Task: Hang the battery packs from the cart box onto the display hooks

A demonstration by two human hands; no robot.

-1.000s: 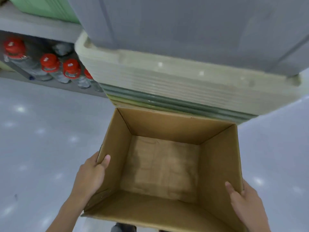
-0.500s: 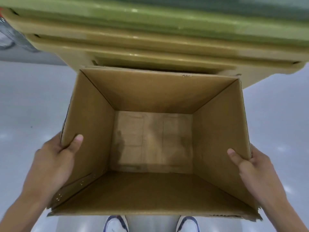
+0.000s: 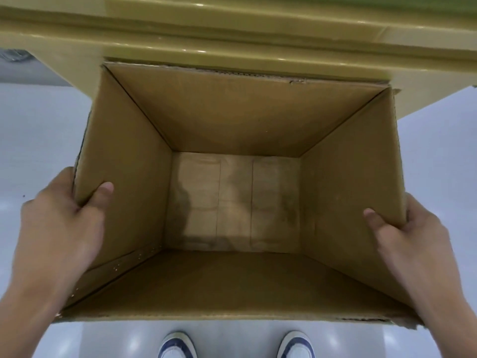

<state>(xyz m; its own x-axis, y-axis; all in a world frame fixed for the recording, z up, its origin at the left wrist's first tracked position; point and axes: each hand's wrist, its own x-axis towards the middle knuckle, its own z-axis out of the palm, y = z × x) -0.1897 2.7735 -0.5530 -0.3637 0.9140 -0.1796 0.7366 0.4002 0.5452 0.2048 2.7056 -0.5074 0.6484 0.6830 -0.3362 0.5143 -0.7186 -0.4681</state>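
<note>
An open brown cardboard box (image 3: 240, 117) fills the middle of the head view, and its inside holds nothing. My left hand (image 3: 59, 223) grips the box's left wall, thumb inside and fingers outside. My right hand (image 3: 410, 241) grips the right wall the same way, thumb hooked over the rim. No battery packs or display hooks are in view.
A stack of yellow-green plastic bins or trays (image 3: 232, 34) spans the top of the view, right behind the box's far wall. Pale glossy floor (image 3: 36, 125) lies on both sides. Two white and blue shoes (image 3: 178, 347) show below the box.
The view has tilted further down and closer over the box, so it looks larger. The shelf with red-capped bottles has left the view. Both hands keep their grip on the walls.
</note>
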